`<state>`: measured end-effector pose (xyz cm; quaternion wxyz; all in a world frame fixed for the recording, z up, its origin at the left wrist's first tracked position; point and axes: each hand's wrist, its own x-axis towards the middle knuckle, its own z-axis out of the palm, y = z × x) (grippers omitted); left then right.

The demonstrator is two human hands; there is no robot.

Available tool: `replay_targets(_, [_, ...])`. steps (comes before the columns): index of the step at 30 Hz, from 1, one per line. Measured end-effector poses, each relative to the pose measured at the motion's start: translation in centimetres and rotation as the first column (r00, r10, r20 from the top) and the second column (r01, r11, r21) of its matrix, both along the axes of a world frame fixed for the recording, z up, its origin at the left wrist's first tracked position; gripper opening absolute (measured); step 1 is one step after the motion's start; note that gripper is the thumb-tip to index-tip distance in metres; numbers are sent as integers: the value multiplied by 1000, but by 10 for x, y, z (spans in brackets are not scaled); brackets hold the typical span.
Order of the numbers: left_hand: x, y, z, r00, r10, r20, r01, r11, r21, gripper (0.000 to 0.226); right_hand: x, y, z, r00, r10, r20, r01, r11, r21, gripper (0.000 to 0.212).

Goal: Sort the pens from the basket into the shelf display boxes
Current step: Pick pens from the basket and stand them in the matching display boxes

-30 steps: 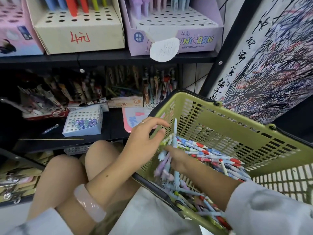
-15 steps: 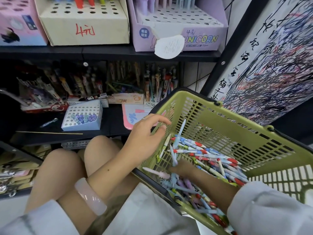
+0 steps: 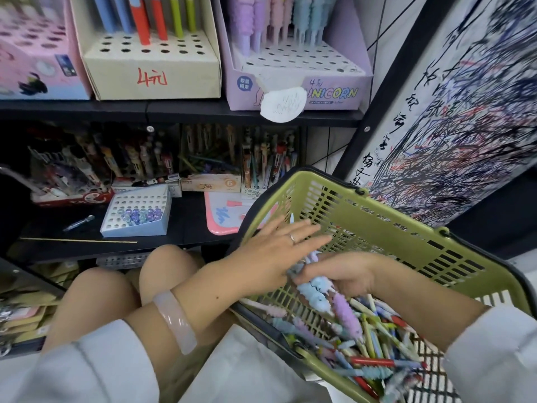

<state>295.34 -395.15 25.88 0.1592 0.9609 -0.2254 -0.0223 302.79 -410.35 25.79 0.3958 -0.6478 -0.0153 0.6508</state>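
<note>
Green basket [image 3: 406, 228] rim borders both hands [image 3: 279, 251] over pens [image 3: 316, 292].

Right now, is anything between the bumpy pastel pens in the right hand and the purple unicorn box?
Only the left hand, spread flat just above the bumpy pens in the right hand. Beyond it, nothing visible blocks the unicorn box.

I have only the one head view, worn high and tipped forward and down; it looks close over my lap into the olive-green slatted plastic basket [image 3: 386, 228], with the black metal shelf [image 3: 180, 110] of display boxes filling the upper frame just beyond
</note>
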Motion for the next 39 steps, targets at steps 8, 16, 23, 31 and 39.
replay_targets(8, [-7, -8, 5, 975, 64, -214, -102, 980, -173, 80, -9, -3, 32, 1000, -28, 11, 26, 994, 108, 28])
replay_targets(16, [-4, -7, 8, 984, 130, -120, -153, 966, -208, 34, -7, -16, 39, 965, -235, -114, 254, 945, 204, 36])
replay_targets(23, [0, -5, 16, 912, 271, -307, -402, 735, -546, 17, 26, -42, 59, 898, -349, -267, 436, 781, 447, 64])
replay_targets(31, [-2, -9, 25, 714, 251, -653, -698, 193, -689, 27, 26, -1, 72, 779, -627, -19, 426, 507, 749, 46])
replay_targets(39, [-5, -4, 36, 757, 66, -650, -653, 37, -756, 25, 4, 39, 76, 686, -614, 390, 263, 710, 654, 18])
